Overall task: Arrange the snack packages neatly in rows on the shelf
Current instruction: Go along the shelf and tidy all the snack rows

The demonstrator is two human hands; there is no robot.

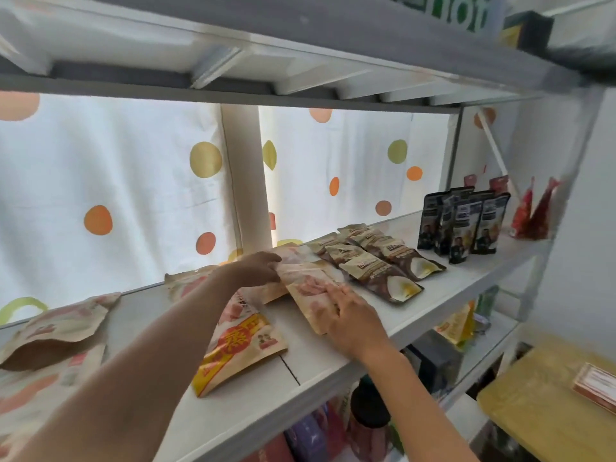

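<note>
Left grip (pixel 263 266) pinching top edge of tan snack pouch (pixel 308 290); right grip (pixel 346 315) lying flat, fingers spread, pressing same pouch's lower end onto white shelf (pixel 446 288). Pouch lying mid-shelf. At 2 o'clock from it, brown pouches (pixel 376 261) lying overlapped in rows; farther at 2 o'clock, black pouches (pixel 463 221) standing upright, red packets (pixel 533 211) sitting beyond them. At 7 o'clock, yellow-red pouch (pixel 240 348) lying flat under left forearm; at 9 o'clock, more tan pouches (pixel 63 328) lying scattered.
</note>
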